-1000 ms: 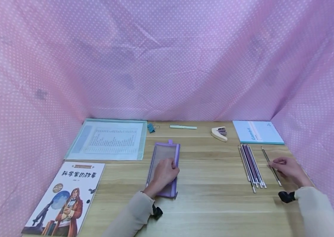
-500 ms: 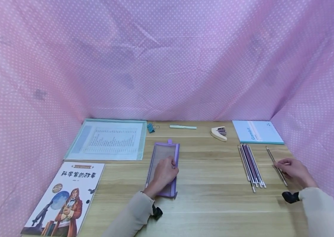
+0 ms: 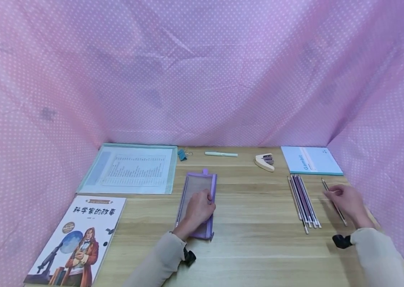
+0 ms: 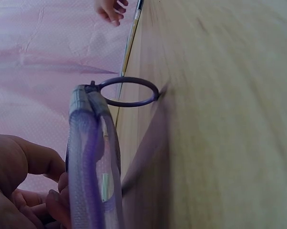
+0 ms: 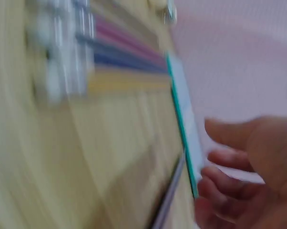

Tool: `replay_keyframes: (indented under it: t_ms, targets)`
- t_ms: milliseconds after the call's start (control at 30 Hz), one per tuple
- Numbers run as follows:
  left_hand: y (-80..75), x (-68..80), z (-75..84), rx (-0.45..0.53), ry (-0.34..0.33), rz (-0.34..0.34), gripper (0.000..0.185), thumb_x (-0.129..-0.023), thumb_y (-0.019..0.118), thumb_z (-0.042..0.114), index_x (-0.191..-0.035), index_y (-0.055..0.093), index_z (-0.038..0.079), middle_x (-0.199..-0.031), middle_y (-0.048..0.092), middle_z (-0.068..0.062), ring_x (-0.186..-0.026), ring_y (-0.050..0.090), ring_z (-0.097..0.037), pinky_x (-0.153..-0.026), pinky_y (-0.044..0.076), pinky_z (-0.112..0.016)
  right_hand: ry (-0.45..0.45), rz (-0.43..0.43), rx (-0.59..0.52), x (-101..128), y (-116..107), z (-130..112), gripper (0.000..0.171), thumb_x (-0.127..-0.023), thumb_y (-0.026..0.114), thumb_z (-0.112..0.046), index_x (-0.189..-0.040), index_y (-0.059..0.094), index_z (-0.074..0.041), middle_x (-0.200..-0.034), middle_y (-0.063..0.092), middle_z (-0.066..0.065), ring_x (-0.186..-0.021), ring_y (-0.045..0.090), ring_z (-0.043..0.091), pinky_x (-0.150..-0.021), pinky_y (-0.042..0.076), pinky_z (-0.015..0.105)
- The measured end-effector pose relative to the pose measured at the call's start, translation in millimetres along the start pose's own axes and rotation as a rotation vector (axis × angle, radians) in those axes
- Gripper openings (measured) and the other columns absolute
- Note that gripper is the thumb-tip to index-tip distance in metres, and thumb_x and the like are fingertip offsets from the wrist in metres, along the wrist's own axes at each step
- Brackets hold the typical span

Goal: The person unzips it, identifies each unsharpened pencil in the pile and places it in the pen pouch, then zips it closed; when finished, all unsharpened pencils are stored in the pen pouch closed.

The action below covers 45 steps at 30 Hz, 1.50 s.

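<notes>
My left hand (image 3: 199,209) holds the edge of a purple mesh pencil case (image 3: 205,182), which has a long thin thing along its left side. In the left wrist view, curled fingers grip the case's zipped edge; a dark ring (image 4: 155,90) hangs off its end. A single pencil (image 3: 339,212) lies at the right of the table. My right hand (image 3: 347,201) hovers over it; in the right wrist view, thumb and fingers stand apart from the pencil (image 5: 169,195). Several pencils (image 3: 304,203) lie side by side, left of the single one.
At the back are a sheet in a clear folder (image 3: 134,169), a blue binder clip (image 3: 182,155), a pale green pen (image 3: 221,154), a cream staple remover (image 3: 264,162) and a blue notebook (image 3: 311,160). A picture book (image 3: 76,239) lies front left. Pink cloth (image 3: 202,79) surrounds the table.
My right hand moved the single pencil rightward, away from the others, then let go of it and shifted slightly left and up. My left hand stays on the pencil case.
</notes>
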<state>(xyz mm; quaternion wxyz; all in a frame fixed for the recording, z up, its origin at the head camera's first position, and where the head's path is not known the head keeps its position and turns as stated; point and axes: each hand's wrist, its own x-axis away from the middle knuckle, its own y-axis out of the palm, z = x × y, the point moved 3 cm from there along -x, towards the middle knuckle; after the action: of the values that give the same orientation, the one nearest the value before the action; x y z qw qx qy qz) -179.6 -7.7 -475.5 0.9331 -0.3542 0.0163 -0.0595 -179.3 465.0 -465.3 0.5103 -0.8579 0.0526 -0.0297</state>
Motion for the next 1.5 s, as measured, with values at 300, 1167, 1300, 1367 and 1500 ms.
replay_keyframes:
  t_ms: [300,1167,1300,1367,1500]
  targets:
    - [-0.9,1.0,-0.3,0.003,0.037,0.006,0.008,-0.080,0.064,-0.003,-0.086,0.063,0.003,-0.071,0.066,-0.009,-0.053,0.055,-0.012,-0.044,0.043,-0.021,-0.003,-0.224,-0.117,-13.6,25.5,-22.7,0.049,-0.095,0.067,-0.026,-0.118,0.058,0.017,-0.095,0.071,0.021,-0.073,0.061,0.009,-0.062,0.052,0.023]
    - [-3.1,-0.4,-0.2,-0.006,0.048,0.010,0.008,-0.082,0.062,-0.003,-0.082,0.063,0.005,-0.068,0.064,-0.006,-0.052,0.054,-0.010,-0.043,0.040,-0.020,-0.048,-0.180,0.060,-17.8,19.8,-17.1,0.036,-0.083,0.067,-0.006,-0.108,0.059,0.018,-0.091,0.069,0.030,-0.075,0.066,0.026,-0.063,0.051,0.034]
    - [-3.1,0.0,0.7,0.005,0.046,-0.003,0.008,-0.082,0.061,-0.003,-0.082,0.063,0.005,-0.068,0.064,-0.006,-0.052,0.055,-0.010,-0.043,0.040,-0.020,0.029,-0.196,-0.022,-16.9,16.2,-18.6,0.039,-0.086,0.058,-0.003,-0.115,0.054,0.023,-0.093,0.066,0.031,-0.070,0.063,0.019,-0.058,0.053,0.030]
    - [-3.2,0.2,1.1,0.009,0.047,-0.008,0.008,-0.082,0.061,-0.004,-0.083,0.064,0.004,-0.068,0.065,-0.007,-0.052,0.055,-0.010,-0.043,0.041,-0.019,0.069,-0.203,-0.094,-14.6,15.2,-25.2,0.042,-0.088,0.053,-0.003,-0.120,0.051,0.024,-0.096,0.065,0.032,-0.069,0.062,0.016,-0.057,0.055,0.030]
    - [-3.4,0.7,1.2,0.009,0.045,-0.011,0.007,-0.082,0.062,-0.004,-0.084,0.064,0.003,-0.069,0.066,-0.007,-0.052,0.056,-0.010,-0.044,0.042,-0.020,0.059,-0.243,-0.234,-8.7,19.9,-56.0,0.046,-0.094,0.051,-0.004,-0.129,0.045,0.024,-0.109,0.063,0.037,-0.077,0.067,0.015,-0.064,0.060,0.030]
